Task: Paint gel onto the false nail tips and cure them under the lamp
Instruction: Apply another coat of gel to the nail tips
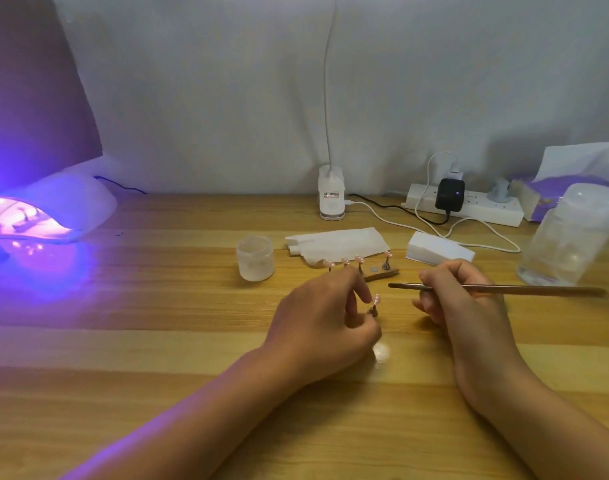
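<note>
One nail tip (376, 299) on its stand pinched in left hand (325, 322) fingers, right hand (464, 301) fingers gripping brush (497, 289)

Power strip (483, 206), tissues (337, 242), clear jar (569, 237)

Home nail desk: curing lamp (53, 209), power strip (469, 206).

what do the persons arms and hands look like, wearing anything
Both hands, left and right, are bare: no gloves, rings, watch or bracelets visible. Both forearms are bare to the frame edge, with no sleeves showing. The lit lamp casts a purple tint along the left forearm.
</note>
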`<state>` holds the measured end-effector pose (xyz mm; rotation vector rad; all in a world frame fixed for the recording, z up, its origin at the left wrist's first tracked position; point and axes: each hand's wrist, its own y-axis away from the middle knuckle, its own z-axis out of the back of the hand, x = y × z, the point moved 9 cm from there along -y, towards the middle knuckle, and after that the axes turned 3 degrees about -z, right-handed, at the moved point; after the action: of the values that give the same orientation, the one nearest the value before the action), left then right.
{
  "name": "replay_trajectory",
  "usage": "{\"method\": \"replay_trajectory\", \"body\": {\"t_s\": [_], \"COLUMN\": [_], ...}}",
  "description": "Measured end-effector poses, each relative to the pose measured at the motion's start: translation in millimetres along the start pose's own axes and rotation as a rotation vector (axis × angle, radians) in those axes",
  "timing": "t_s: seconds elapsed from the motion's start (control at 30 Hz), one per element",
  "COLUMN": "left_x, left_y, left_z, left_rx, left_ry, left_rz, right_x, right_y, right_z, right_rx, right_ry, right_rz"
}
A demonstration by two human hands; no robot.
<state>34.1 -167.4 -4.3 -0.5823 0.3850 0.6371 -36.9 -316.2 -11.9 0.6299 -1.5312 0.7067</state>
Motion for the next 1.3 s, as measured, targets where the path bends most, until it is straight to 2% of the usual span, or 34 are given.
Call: {"method": "replay_trajectory", "body": {"t_s": [0.23,0.37,0.67,1.3], "left_x": [1.7,7.2,12.1,10.7], "left_y": [-4.6,-5.7,-8.4,-9.2], "left_z": [-6.6,-0.3,4.0,2.7], "left_rx": [0.025,-0.022,0.023,0.036], "left_ry": [-0.021,0.084,0.134,0.106], "left_rz": [0.014,0.017,-0.008,-0.038], "right_x": [-0.4,2.5,3.6,6.3], "right_y": [0.2,3.0,6.0,8.1], "right_z": [-3.8,-8.6,-18.4,-25.2], "right_rx": [0.017,0.072,0.142,0.213], "right_ry": [0.014,0.035,0.208,0.309], "right_rz": [0.037,0.077,0.063,0.119]}}
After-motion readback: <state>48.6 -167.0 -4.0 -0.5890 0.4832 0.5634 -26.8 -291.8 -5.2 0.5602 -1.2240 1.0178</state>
